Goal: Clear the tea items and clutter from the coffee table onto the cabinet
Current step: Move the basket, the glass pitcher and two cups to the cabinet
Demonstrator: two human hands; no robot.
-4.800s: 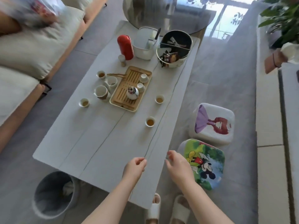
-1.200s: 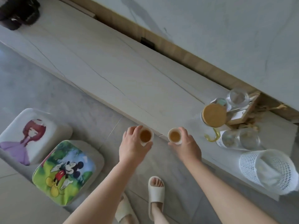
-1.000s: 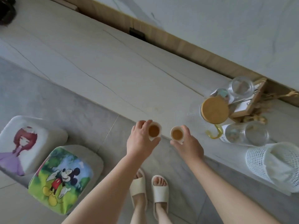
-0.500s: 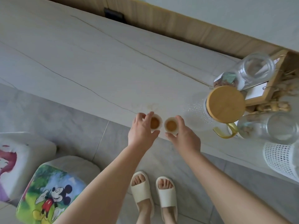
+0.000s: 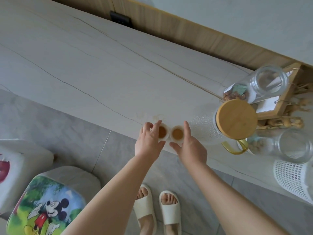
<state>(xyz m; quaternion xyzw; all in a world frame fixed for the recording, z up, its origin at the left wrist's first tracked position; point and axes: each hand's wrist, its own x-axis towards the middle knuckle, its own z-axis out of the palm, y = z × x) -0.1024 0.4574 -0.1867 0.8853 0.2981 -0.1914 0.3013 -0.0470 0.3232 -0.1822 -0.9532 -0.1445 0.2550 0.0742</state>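
Two small white teacups of amber tea stand side by side at the front edge of the pale stone-look cabinet top (image 5: 84,65). The left cup (image 5: 163,132) is just beside my left hand (image 5: 148,141), whose fingers are spread and straightened around the cup's left side. My right hand (image 5: 191,146) flanks the right cup (image 5: 177,133), with the index finger straight along its right side and the thumb below it. Both hands look loosened from the cups. The coffee table is out of view.
Right of the cups stand a glass pitcher with a bamboo lid (image 5: 236,118), two glass jars (image 5: 269,82) (image 5: 294,145), a wooden frame (image 5: 284,99) and a white mesh basket (image 5: 293,177). Two cartoon-printed stools (image 5: 45,206) (image 5: 20,167) sit on the floor at the left.
I carried the two cups from the coffee table to the cabinet and lowered them onto its front edge. My fingers, curled round the cups before, have now spread open.
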